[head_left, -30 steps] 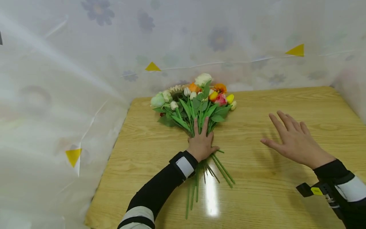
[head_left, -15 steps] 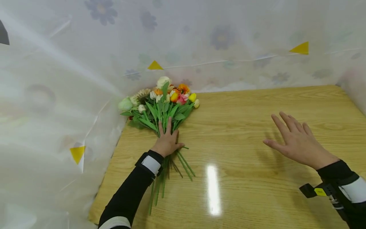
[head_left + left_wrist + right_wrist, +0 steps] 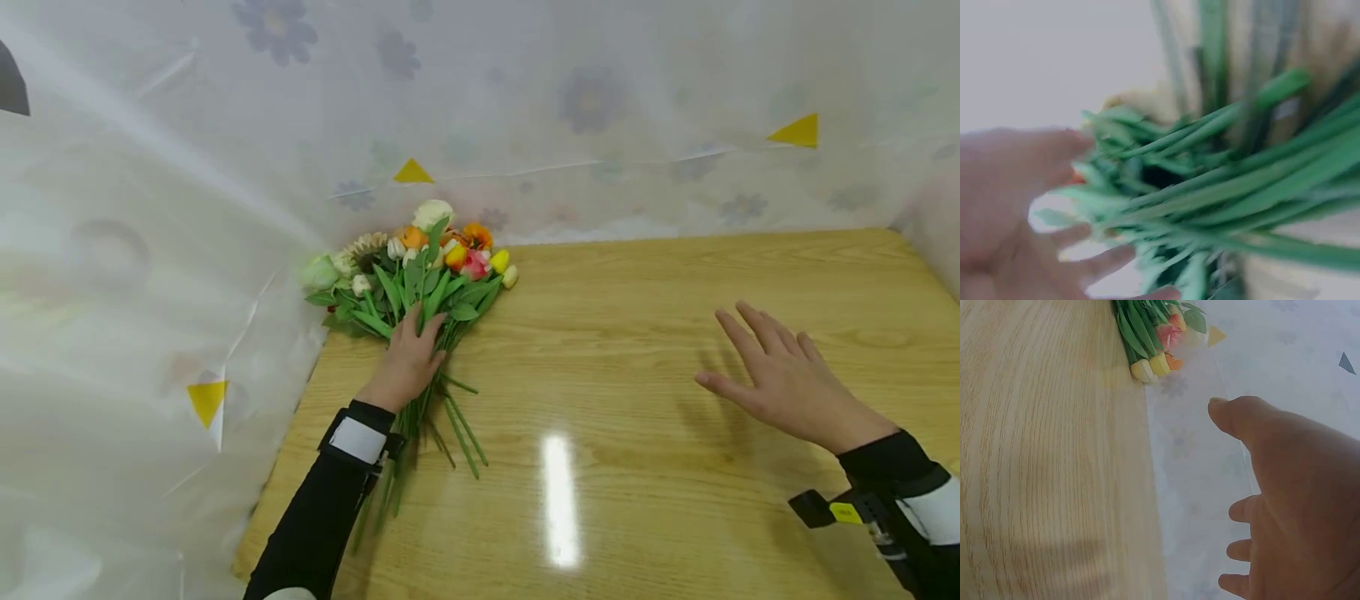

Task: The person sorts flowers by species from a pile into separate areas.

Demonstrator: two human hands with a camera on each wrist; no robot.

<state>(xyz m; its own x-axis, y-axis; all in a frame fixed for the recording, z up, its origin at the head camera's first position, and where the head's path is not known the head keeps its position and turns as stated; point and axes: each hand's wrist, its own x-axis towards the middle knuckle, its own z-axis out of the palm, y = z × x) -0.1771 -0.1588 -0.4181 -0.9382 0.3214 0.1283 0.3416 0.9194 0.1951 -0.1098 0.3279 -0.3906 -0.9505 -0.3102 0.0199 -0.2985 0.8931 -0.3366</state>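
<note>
A bunch of mixed flowers (image 3: 429,250), white, orange, yellow and pink heads over green leaves, lies at the table's left side with its stems (image 3: 459,429) fanned toward the front. My left hand (image 3: 405,362) is over the upper stems with its fingers extended. In the left wrist view, blurred, those fingers (image 3: 1104,265) spread beside the green stems (image 3: 1241,187) without curling round them; whether they touch is unclear. Held above the table's right part, my right hand (image 3: 787,379) has its fingers spread and nothing in it. The right wrist view shows the same hand (image 3: 1304,487) with thumb apart.
The wooden table (image 3: 637,333) meets a pale flower-printed sheet (image 3: 525,92) at the back and left. Yellow triangles (image 3: 797,131) are stuck along that sheet. The flower heads lie close to the back edge.
The bunch of flowers has slid left across the table with my left hand on it. That hand has since shifted slightly left on the stems. My right hand stays nearly still.
</note>
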